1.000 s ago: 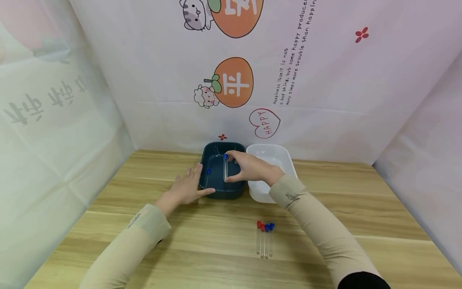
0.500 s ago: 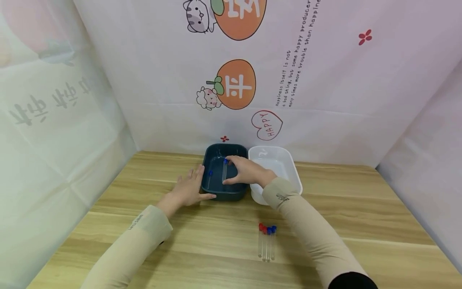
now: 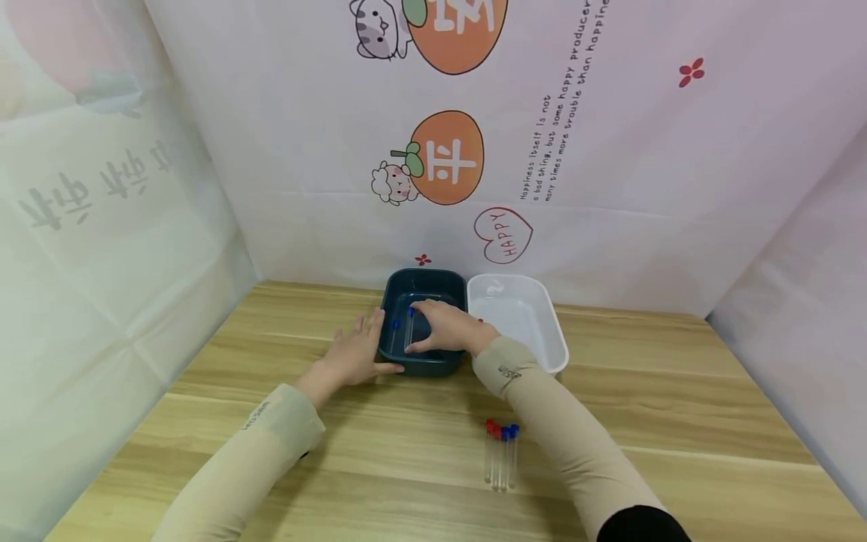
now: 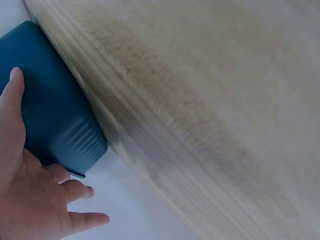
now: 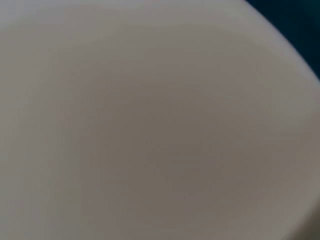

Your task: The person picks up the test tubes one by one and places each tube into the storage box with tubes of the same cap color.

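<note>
Our right hand (image 3: 443, 330) pinches a blue-capped tube (image 3: 409, 331) low inside the dark blue bin (image 3: 427, 282), its long axis running front to back, while our left hand (image 3: 355, 354) rests flat-fingered against the bin's left wall.

Blurred pale grey-white surface (image 5: 145, 130) filling nearly the whole view, out of focus, dark teal corner (image 5: 295, 25) at upper right

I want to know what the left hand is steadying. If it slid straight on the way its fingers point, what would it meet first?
The left hand already lies with straight fingers against the outer wall of the dark blue tray, so that wall comes first. Beyond it, inside the tray, lies a blue-capped tube, though depth is hard to judge.
</note>
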{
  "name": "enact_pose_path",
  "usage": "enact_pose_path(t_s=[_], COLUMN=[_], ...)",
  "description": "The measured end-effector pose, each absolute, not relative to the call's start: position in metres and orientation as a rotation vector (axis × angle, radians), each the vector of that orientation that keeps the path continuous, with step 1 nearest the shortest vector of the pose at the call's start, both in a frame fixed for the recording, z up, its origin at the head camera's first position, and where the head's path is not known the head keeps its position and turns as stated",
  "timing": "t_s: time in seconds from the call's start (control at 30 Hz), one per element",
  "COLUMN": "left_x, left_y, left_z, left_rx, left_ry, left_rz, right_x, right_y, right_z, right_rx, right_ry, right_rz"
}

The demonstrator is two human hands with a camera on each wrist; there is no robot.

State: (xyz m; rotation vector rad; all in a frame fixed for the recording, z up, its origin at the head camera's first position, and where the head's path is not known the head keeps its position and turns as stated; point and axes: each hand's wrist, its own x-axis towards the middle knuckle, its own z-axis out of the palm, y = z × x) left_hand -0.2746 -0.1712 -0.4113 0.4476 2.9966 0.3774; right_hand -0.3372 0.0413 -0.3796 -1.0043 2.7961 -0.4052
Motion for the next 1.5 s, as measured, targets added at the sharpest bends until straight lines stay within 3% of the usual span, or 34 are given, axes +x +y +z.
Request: enact_pose_path(t_s=[1.5], left_x=[-0.272], left_y=[-0.172], left_z=[-0.407], left_rx=[0.443], left_ry=[2.973], left_rz=[0.355], right_x=[-0.353], right_y=[0.005], right_z=[-0.412], right_rx=[-0.938], right_ry=[2.903], right_rz=[-0.144])
